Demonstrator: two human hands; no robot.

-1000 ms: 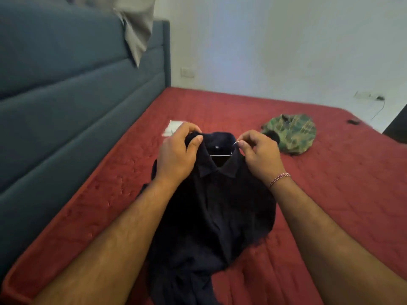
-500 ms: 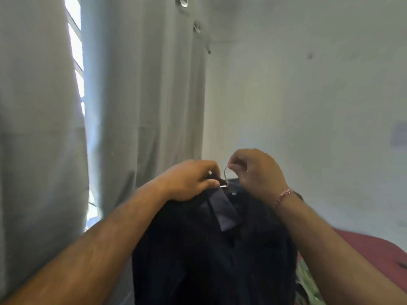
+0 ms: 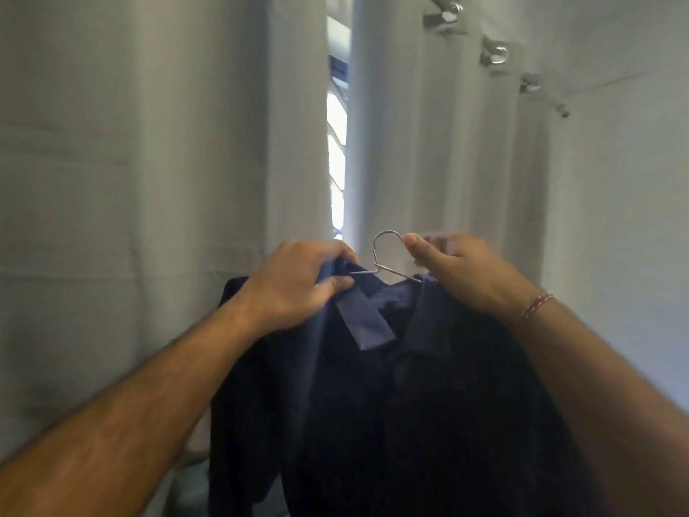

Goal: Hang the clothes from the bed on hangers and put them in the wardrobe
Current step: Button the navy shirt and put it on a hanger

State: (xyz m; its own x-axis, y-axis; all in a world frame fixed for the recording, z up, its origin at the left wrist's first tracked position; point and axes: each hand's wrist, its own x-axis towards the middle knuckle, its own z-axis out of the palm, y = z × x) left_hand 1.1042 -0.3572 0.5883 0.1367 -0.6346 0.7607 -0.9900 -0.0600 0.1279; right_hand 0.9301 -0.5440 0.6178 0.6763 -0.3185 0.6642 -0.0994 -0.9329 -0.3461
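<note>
Grey curtains (image 3: 149, 181) fill the background. Nearest me hangs the dark shirt (image 3: 373, 404); my left hand (image 3: 298, 285) grips its collar, my right hand (image 3: 458, 270) pinches the wire hanger (image 3: 384, 255) threaded through its neck.

grey curtains (image 3: 149, 162) on ringed rod (image 3: 496, 56), daylight through gap (image 3: 335, 143), plain white wall (image 3: 626, 181) right
</note>
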